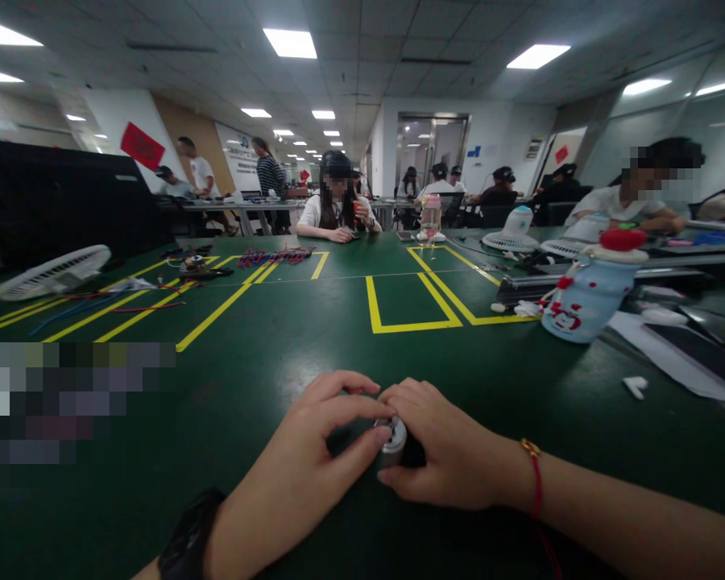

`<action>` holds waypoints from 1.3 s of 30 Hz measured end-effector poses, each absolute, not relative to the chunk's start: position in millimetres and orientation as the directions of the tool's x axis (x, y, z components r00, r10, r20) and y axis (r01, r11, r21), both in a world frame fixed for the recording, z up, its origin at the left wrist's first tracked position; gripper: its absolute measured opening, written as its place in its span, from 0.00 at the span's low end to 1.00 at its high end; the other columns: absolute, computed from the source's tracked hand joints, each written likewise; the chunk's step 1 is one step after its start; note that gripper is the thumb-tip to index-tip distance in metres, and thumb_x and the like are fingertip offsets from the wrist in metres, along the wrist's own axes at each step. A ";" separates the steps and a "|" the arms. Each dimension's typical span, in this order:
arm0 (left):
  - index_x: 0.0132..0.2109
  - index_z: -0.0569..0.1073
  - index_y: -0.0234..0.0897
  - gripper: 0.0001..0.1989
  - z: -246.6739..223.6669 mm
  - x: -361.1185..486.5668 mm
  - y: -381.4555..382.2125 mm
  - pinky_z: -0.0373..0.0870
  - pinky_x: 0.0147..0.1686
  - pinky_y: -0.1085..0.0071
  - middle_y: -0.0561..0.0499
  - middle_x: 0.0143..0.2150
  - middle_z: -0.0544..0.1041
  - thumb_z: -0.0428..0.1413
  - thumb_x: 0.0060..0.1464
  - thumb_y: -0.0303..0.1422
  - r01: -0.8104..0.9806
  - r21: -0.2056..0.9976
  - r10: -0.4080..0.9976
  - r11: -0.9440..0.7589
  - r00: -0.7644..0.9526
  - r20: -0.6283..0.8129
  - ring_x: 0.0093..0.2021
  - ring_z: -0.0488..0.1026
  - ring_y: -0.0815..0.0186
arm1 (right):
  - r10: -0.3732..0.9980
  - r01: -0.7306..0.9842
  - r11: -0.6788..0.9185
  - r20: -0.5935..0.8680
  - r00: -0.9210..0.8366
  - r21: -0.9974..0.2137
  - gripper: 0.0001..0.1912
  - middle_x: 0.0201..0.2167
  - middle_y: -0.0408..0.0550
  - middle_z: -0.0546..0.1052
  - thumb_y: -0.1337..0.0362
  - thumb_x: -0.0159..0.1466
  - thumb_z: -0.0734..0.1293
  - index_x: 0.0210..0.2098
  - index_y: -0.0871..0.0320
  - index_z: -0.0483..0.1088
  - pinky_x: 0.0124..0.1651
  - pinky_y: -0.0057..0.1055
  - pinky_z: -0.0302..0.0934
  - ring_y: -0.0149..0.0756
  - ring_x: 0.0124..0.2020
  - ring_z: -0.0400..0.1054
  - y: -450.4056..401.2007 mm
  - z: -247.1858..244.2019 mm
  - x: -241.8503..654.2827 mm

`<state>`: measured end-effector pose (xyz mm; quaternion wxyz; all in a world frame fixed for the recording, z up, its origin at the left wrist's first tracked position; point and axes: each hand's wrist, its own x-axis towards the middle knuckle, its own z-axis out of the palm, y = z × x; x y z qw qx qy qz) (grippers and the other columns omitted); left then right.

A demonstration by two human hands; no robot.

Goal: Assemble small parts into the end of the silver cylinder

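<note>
A small silver metal cylinder [392, 454] stands on the green table in front of me, its round top facing up with dark details on it. My right hand [456, 447] wraps round its right side, thumb low and fingers behind. From the left, my left hand [305, 455] reaches over with thumb and index finger closed at the top of the cylinder. Whatever sits between those two fingertips is hidden or too small to name. The other left fingers curve above, near my right fingers.
Yellow tape outlines [416, 328] mark the table [290, 322]. A blue bottle [592, 298] with a red top stands at right, near a small white item [634, 387]. Bundled wires [276, 256] and a white fan [54, 272] lie left. A person [338, 201] sits opposite.
</note>
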<state>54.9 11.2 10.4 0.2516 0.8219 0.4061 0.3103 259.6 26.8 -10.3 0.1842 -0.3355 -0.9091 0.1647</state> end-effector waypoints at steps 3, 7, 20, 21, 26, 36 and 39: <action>0.40 0.80 0.48 0.08 11.1 57.9 12.2 0.68 0.50 0.63 0.52 0.47 0.74 0.56 0.59 0.30 0.487 0.685 0.827 -0.541 0.458 0.327 0.49 0.71 0.61 | 0.669 0.550 0.722 0.222 -0.709 -0.420 0.16 0.40 0.48 0.70 0.59 0.56 0.70 0.40 0.56 0.64 0.43 0.37 0.55 0.41 0.40 0.61 27.0 -10.9 259.2; 0.39 0.80 0.48 0.06 12.7 50.5 17.0 0.69 0.47 0.64 0.53 0.44 0.75 0.57 0.59 0.34 0.468 0.725 0.857 -0.504 0.373 0.355 0.45 0.72 0.61 | 0.680 0.556 0.711 0.220 -0.699 -0.430 0.17 0.40 0.48 0.71 0.59 0.55 0.71 0.41 0.57 0.65 0.43 0.38 0.55 0.41 0.40 0.61 27.3 -9.8 259.8; 0.41 0.81 0.54 0.07 -13.7 13.3 28.7 0.64 0.55 0.57 0.52 0.51 0.73 0.60 0.58 0.34 0.622 0.545 0.784 -0.563 0.609 0.115 0.52 0.70 0.58 | 0.694 0.543 0.681 0.199 -0.692 -0.492 0.21 0.43 0.49 0.72 0.60 0.54 0.72 0.45 0.58 0.66 0.46 0.39 0.56 0.42 0.42 0.61 25.4 -6.3 261.7; 0.41 0.81 0.55 0.08 -14.0 13.5 29.3 0.64 0.55 0.56 0.53 0.51 0.73 0.60 0.58 0.34 0.622 0.543 0.784 -0.564 0.610 0.114 0.53 0.70 0.58 | 0.695 0.542 0.680 0.198 -0.692 -0.494 0.21 0.43 0.49 0.72 0.60 0.54 0.72 0.45 0.58 0.67 0.46 0.39 0.56 0.42 0.42 0.61 25.8 -6.5 261.6; 0.44 0.80 0.56 0.09 -9.3 13.6 28.9 0.66 0.54 0.60 0.54 0.51 0.74 0.60 0.58 0.35 0.593 0.601 0.788 -0.536 0.608 0.103 0.52 0.71 0.59 | 0.695 0.542 0.676 0.188 -0.694 -0.499 0.20 0.43 0.49 0.72 0.61 0.54 0.72 0.45 0.58 0.67 0.47 0.39 0.56 0.42 0.42 0.61 26.3 -6.2 261.7; 0.45 0.79 0.41 0.16 -7.5 -45.0 72.9 0.71 0.47 0.62 0.47 0.49 0.79 0.60 0.55 0.45 0.383 0.924 0.997 -0.017 -0.058 0.042 0.49 0.74 0.54 | 0.705 0.551 0.657 0.161 -0.691 -0.514 0.21 0.44 0.49 0.72 0.60 0.55 0.73 0.46 0.58 0.67 0.47 0.40 0.56 0.42 0.43 0.62 25.3 -2.2 263.8; 0.48 0.77 0.36 0.17 -16.4 -63.0 84.9 0.75 0.41 0.65 0.43 0.50 0.78 0.56 0.58 0.43 0.308 0.951 0.991 0.015 -0.133 0.028 0.44 0.77 0.57 | 0.703 0.547 0.658 0.164 -0.692 -0.518 0.21 0.43 0.49 0.72 0.60 0.55 0.73 0.46 0.58 0.67 0.47 0.40 0.56 0.42 0.42 0.62 25.1 -2.4 263.5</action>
